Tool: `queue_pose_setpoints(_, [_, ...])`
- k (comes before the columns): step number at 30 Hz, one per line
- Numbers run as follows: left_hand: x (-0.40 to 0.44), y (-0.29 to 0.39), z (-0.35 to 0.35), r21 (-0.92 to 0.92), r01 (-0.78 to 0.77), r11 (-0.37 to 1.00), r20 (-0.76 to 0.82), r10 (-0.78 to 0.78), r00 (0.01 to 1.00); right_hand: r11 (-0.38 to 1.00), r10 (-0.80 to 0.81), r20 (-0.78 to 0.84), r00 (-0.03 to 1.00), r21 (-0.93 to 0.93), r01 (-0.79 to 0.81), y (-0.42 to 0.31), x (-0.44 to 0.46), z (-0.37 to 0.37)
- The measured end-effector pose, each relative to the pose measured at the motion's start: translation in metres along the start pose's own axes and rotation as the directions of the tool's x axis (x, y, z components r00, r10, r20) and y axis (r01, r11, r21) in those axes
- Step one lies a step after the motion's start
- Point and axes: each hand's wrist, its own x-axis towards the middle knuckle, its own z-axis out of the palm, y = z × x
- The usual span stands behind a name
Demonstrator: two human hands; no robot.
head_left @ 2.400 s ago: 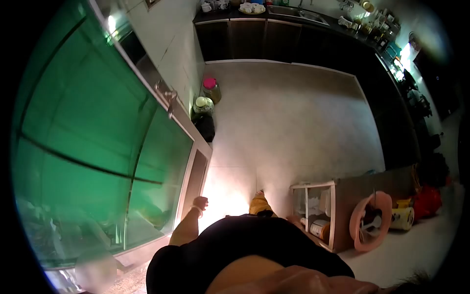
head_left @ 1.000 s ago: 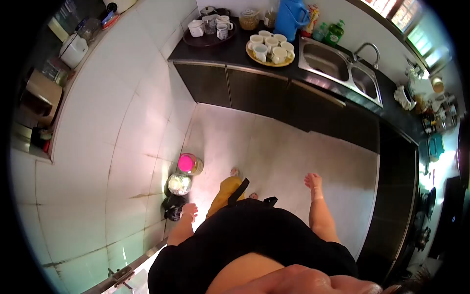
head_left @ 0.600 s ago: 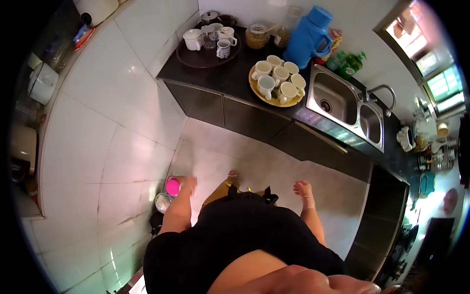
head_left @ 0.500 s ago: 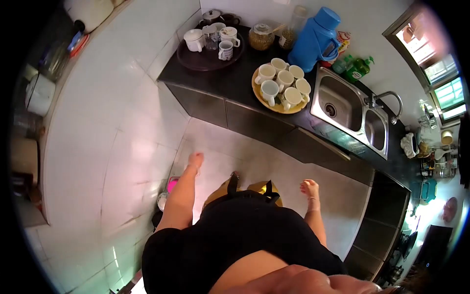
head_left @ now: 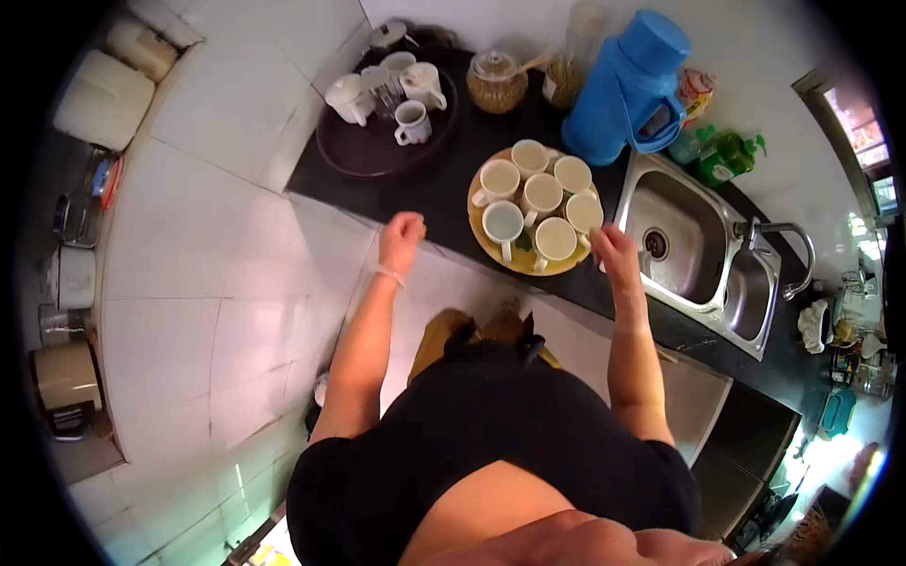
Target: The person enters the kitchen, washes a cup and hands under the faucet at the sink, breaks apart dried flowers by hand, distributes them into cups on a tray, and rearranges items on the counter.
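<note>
My left hand (head_left: 402, 238) is loosely closed near the counter's front edge, left of a round yellow tray (head_left: 484, 255). Nothing shows in its fingers. At the tray's right side is my right hand (head_left: 617, 257), its fingers curled close to the rim and the nearest white mug (head_left: 584, 215). Whether it touches either one I cannot tell. Several white mugs stand upright and packed together on the tray, among them a front-left mug (head_left: 503, 223) and a front mug (head_left: 555, 241).
A dark round tray (head_left: 344, 156) with cups and a white lidded pot (head_left: 349, 98) stands at the back left. Behind the mugs are a glass jar (head_left: 497, 83) and a large blue jug (head_left: 628, 90). The steel sink (head_left: 675, 217) lies to the right, with a green bottle (head_left: 727, 158) behind.
I have come closer to the counter. Both hands have risen forward from my sides, the right one to the yellow tray's edge and the left one to the counter's edge.
</note>
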Motion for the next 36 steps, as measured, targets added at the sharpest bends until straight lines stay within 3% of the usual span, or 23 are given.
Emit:
queue_pose_setpoints(5, [0.044, 0.043, 0.020, 0.061, -0.077, 0.995, -0.044, 0.080, 0.996, 0.997, 0.039, 0.087, 0.995, 0.056, -0.044, -0.029, 0.050, 0.018])
queue_pose_setpoints(9, [0.102, 0.049, 0.026, 0.010, -0.087, 0.996, 0.029, 0.086, 0.996, 0.995, 0.076, -0.053, 0.996, 0.063, -0.073, -0.013, 0.064, 0.016])
queue_pose_setpoints(14, [0.185, 0.086, 0.058, -0.063, -0.084, 0.994, 0.077, 0.088, 0.993, 0.967, 0.245, -0.169, 0.955, 0.115, -0.228, 0.003, 0.045, 0.009])
queue_pose_setpoints(19, [0.285, 0.086, 0.104, 0.243, -0.372, 0.896, 0.107, 0.357, 0.928, 0.932, 0.358, -0.197, 0.913, 0.130, -0.337, 0.013, 0.032, 0.031])
queue_pose_setpoints(21, [0.317, 0.094, 0.121, 0.470, -0.430, 0.771, 0.198, 0.383, 0.902, 0.923, 0.382, -0.205, 0.901, 0.130, -0.361, 0.004, 0.031, 0.042])
queue_pose_setpoints(24, [0.345, 0.098, 0.141, 0.619, -0.467, 0.631, 0.229, 0.424, 0.876, 0.920, 0.391, -0.200, 0.898, 0.119, -0.374, 0.005, 0.029, 0.054])
queue_pose_setpoints(27, [0.361, 0.102, 0.156, 0.694, -0.349, 0.629, 0.265, 0.228, 0.937, 0.913, 0.406, -0.193, 0.893, 0.135, -0.385, 0.002, 0.029, 0.064])
queue_pose_setpoints(30, [0.369, 0.106, 0.161, 0.743, -0.423, 0.518, 0.366, 0.215, 0.905, 0.922, 0.386, -0.209, 0.899, 0.118, -0.368, 0.001, 0.029, 0.071])
queue_pose_setpoints(33, [0.371, 0.120, 0.163, 0.769, -0.435, 0.469, 0.446, 0.095, 0.890, 0.908, 0.417, -0.218, 0.882, 0.070, -0.413, -0.004, 0.033, 0.075])
queue_pose_setpoints(36, [0.378, 0.110, 0.162, 0.736, -0.538, 0.412, 0.513, 0.180, 0.839, 0.914, 0.403, -0.207, 0.891, 0.046, -0.403, -0.001, 0.038, 0.079])
